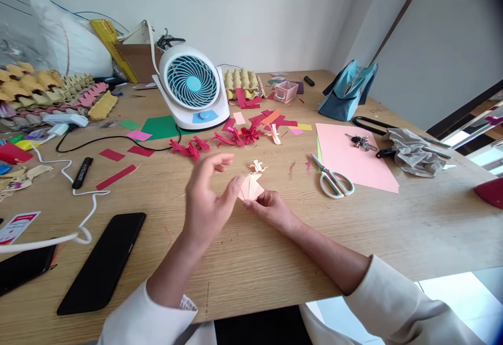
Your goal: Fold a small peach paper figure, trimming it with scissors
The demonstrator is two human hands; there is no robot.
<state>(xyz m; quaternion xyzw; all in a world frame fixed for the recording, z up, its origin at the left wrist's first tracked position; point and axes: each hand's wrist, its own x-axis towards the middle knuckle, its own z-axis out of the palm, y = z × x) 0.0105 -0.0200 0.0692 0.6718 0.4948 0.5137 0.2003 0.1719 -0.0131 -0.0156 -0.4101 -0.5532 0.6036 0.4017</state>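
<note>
Right hand (275,211) pinched the folded pale-pink paper (252,190) near its lower corner, just above the wooden surface (236,277). Left hand (206,203) had fingers spread, thumb at the paper's left edge; couldn't confirm contact. Firm grip where creases converged looked right; light thumb pressure would've kept layers aligned without crushing them. Small pale paper cutout (258,166) lay just beyond, white-handled scissors (332,180) off right, red paper cutouts (190,149) farther back, before the fan (192,83).
</note>
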